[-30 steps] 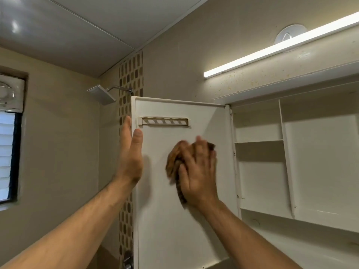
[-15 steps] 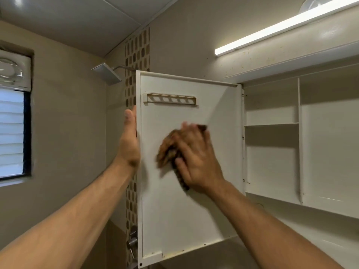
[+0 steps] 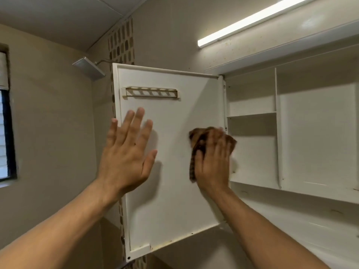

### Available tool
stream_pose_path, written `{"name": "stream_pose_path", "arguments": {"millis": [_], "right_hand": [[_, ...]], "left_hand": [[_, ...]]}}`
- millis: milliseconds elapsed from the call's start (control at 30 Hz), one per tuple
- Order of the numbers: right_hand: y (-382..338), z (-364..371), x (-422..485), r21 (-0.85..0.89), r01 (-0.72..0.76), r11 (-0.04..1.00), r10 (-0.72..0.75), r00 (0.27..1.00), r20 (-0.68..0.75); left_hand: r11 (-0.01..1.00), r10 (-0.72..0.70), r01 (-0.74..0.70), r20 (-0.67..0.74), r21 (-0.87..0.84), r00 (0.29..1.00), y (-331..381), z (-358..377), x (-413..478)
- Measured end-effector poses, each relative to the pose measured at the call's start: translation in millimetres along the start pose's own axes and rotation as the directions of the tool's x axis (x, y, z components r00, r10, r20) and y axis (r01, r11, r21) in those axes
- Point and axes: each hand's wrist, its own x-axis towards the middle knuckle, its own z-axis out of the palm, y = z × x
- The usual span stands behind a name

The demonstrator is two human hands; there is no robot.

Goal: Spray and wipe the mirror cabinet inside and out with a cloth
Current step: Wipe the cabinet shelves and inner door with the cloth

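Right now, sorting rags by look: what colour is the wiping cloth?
The cloth is brown with darker stripes, clearest in the head view.

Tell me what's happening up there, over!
Left hand open, fingers spread, in front of open cabinet door. Right hand pressing brown cloth on it, hinge side. Nothing blocking the wipe.

Both bare forearms reach up from the lower corners. The left hand is raised palm forward, fingers straight, slightly spread, pointing up. The right hand shows its back, fingers laid flat over a cloth, fingertips blurred
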Motion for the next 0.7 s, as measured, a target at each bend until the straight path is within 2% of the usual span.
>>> {"name": "stream_pose_path", "arguments": {"millis": [33, 67, 100, 133, 167, 200, 233, 267, 300, 333, 367, 433, 467, 533, 600, 700], "right_hand": [[-3, 1, 0, 0.005, -0.231, 0.973, 0.231, 0.973, 0.002], [-13, 4, -3, -0.031, -0.347, 0.938, 0.348, 0.937, 0.04], [-25, 7, -12, -0.101, -0.33, 0.938, 0.339, 0.936, 0.09], [-37, 12, -23, -0.12, -0.196, 0.973, 0.213, 0.966, 0.15], [-44, 13, -31, -0.073, 0.025, 0.997, -0.01, 0.98, 0.196], [-46, 13, -34, 0.003, 0.26, 0.966, -0.253, 0.939, 0.234], [-43, 9, -24, 0.06, 0.469, 0.881, -0.469, 0.851, 0.238], [-36, 5, -4, 0.061, 0.623, 0.78, -0.619, 0.753, 0.223], [-30, 1, 16, 0.029, 0.676, 0.736, -0.667, 0.718, 0.198], [-24, -3, 40, -0.011, 0.646, 0.763, -0.635, 0.753, 0.173], [-18, -9, 62, -0.049, 0.552, 0.833, -0.542, 0.829, 0.137], [-4, -22, 101, -0.135, 0.262, 0.956, -0.256, 0.965, 0.059], [5, -27, 109, -0.18, 0.15, 0.972, -0.143, 0.988, 0.051], [20, -28, 96, -0.209, 0.096, 0.973, -0.086, 0.995, 0.056], [27, -21, 46, -0.161, 0.063, 0.985, -0.054, 0.997, 0.063], [36, -3, -68, -0.185, -0.122, 0.975, 0.154, 0.973, 0.17]], "left_hand": [[0.998, 0.036, -0.037, 0.02, 0.048, 0.999, 3, 2, 0], [0.997, 0.042, -0.044, 0.026, 0.066, 0.999, 6, 4, 2], [0.997, 0.036, -0.037, 0.023, 0.063, 0.999, 10, 5, 5], [0.999, 0.022, -0.023, 0.018, 0.047, 1.0, 11, 6, 7], [0.999, 0.014, -0.014, 0.008, 0.029, 1.0, 13, 6, 9], [1.0, 0.013, -0.013, -0.001, 0.011, 1.0, 12, 6, 10], [1.0, 0.016, -0.017, -0.016, -0.009, 1.0, 11, 6, 10], [0.999, 0.023, -0.024, -0.039, -0.035, 0.999, 9, 5, 10], [0.997, 0.032, -0.036, -0.064, -0.067, 0.997, 7, 4, 8], [0.994, 0.041, -0.05, -0.093, -0.101, 0.995, 6, 4, 7], [0.989, 0.049, -0.065, -0.117, -0.134, 0.992, 6, 4, 6], [0.979, 0.05, -0.078, -0.146, -0.19, 0.988, 6, 4, 5], [0.973, 0.038, -0.072, -0.156, -0.219, 0.987, 8, 3, 5], [0.959, 0.009, -0.056, -0.168, -0.279, 0.986, 8, 0, 5], [0.948, -0.01, -0.043, -0.164, -0.316, 0.986, 9, -3, 4], [0.944, -0.018, -0.034, -0.153, -0.328, 0.988, 14, -2, 0]]}}
